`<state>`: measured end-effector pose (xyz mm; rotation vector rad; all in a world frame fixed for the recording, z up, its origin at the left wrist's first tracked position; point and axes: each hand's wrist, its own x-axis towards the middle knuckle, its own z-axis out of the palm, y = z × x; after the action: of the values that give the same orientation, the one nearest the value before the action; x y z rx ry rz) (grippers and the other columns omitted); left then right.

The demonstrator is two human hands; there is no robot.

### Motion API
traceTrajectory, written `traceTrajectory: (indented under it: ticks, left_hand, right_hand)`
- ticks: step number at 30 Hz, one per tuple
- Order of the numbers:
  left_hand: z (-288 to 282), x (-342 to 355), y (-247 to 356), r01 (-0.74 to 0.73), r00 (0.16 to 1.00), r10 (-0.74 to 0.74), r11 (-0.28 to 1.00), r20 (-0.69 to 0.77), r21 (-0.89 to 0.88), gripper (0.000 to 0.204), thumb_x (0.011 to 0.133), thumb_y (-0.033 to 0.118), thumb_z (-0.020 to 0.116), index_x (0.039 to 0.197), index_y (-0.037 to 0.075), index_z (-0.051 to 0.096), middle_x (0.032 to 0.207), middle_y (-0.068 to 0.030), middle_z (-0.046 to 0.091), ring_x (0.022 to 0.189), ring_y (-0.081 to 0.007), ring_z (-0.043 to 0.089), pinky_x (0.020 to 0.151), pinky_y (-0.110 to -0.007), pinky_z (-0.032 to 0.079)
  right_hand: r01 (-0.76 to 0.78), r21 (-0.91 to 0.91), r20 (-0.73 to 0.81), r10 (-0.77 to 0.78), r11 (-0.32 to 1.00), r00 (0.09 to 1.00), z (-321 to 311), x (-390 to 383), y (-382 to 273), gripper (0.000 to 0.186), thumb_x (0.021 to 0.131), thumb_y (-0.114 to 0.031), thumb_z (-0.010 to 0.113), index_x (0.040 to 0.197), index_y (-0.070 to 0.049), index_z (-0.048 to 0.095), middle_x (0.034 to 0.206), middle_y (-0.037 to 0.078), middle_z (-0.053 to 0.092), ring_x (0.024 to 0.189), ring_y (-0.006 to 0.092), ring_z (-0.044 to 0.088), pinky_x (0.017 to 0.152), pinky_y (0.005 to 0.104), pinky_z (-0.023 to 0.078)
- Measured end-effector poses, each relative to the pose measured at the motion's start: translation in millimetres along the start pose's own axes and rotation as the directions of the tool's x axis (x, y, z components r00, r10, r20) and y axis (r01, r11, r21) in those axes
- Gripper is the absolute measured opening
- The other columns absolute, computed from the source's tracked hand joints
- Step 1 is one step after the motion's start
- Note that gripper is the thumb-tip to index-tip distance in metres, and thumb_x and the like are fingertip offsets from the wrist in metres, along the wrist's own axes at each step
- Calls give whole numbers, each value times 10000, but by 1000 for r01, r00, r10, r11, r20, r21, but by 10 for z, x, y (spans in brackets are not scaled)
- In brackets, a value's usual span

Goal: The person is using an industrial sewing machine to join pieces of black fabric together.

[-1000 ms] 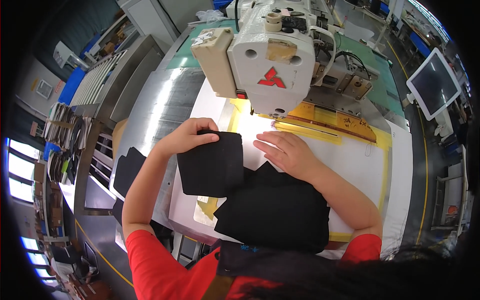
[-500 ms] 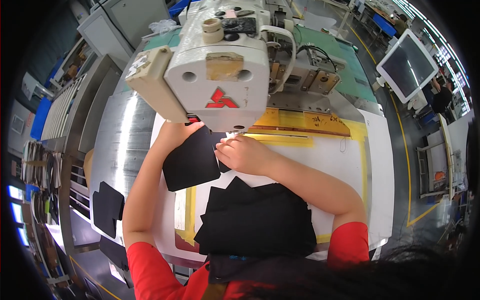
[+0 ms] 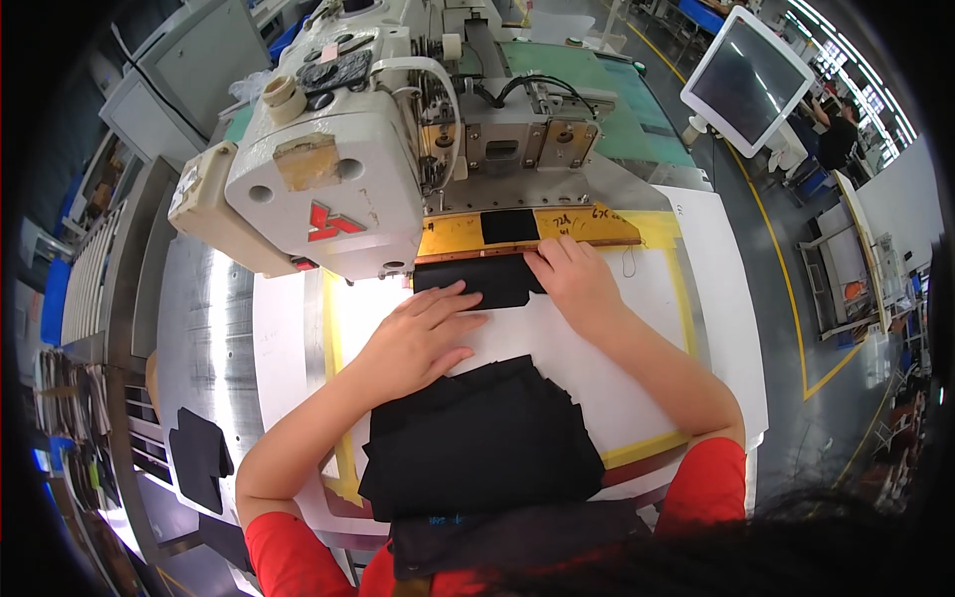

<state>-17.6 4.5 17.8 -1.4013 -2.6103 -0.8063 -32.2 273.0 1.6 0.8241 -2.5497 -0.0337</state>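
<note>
A black fabric piece (image 3: 468,277) lies against the front edge of a yellow clamp plate (image 3: 582,227), beside the sewing machine head (image 3: 328,189). My left hand (image 3: 423,333) rests on the piece's left part, its fingers spread and slightly bent. At the right end of the piece, my right hand (image 3: 577,284) has its fingers bent close together on the corner; its thumb is largely hidden. A smaller black patch (image 3: 509,227) sits on the yellow plate. Closer to me is a stack of black fabric pieces (image 3: 487,438), near the left wrist.
Yellow tape (image 3: 647,450) borders the white work surface (image 3: 637,398). More black pieces (image 3: 199,458) lie on the metal table at the left. A screen (image 3: 746,82) stands at the back right. Farther right, another person (image 3: 836,134) is present.
My hands have moved from under the machine head to the yellow plate's front edge. The larger black piece they handled at the left is no longer visible there. The view has shifted rightward.
</note>
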Motion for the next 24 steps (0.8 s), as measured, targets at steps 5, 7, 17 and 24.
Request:
traceTrajectory:
  ticks: [5,7,17,24]
  left_hand:
    - [148,148,30,52,988,-83,973,129,223,652,877,399,645,1409,68,461,1476,-129,432,1382,-305,387,1139,-449,302]
    - [153,195,20,102,990,-125,957,68,272,680,874,428,643,1400,39,458,1471,-134,437,1371,-301,403,1133,-445,308]
    - [155,118,80,98,992,-118,954,52,284,730,858,512,627,1373,14,484,1462,-150,445,1353,-300,428,1121,-455,318]
    - [233,253,48,155,987,-158,930,-18,333,740,858,520,627,1373,9,480,1430,-143,474,1321,-301,456,1109,-466,325]
  right_hand:
    - [-37,204,-15,41,978,999,-77,-303,-149,413,769,-80,641,1175,-7,627,1240,130,580,1149,311,559,967,412,448]
    - [-61,274,42,51,960,998,-102,-279,-258,496,811,-163,689,1253,23,564,1365,162,529,1252,332,516,1030,435,417]
    - [-128,299,205,68,946,976,-123,-275,-266,721,885,-407,633,1388,60,413,1453,232,415,1362,364,397,1121,484,287]
    - [-143,313,171,92,939,981,-19,-205,-200,719,893,-413,622,1389,61,410,1447,235,420,1358,377,398,1123,482,282]
